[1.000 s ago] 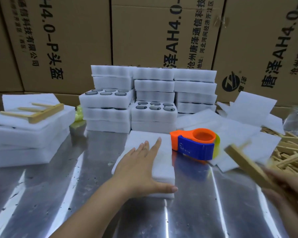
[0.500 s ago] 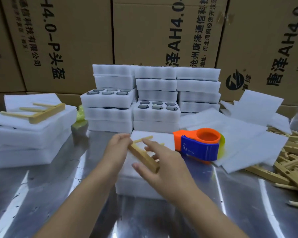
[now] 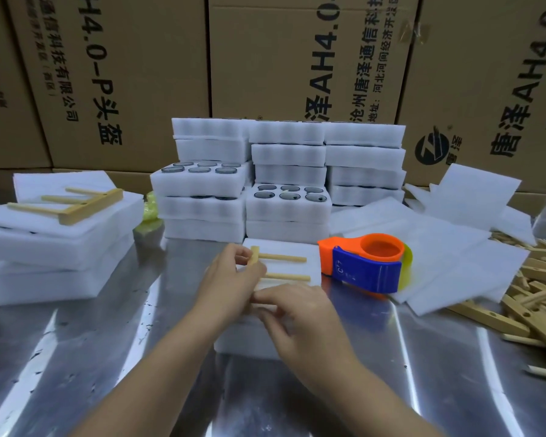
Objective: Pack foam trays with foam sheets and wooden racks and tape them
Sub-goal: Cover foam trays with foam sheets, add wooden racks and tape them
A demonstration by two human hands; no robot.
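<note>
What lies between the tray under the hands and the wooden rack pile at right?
Head view: a tape dispenser, then loose foam sheets.

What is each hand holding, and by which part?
One wooden rack, by its crossbar: left hand pinches the far end, right hand the near end.
</note>
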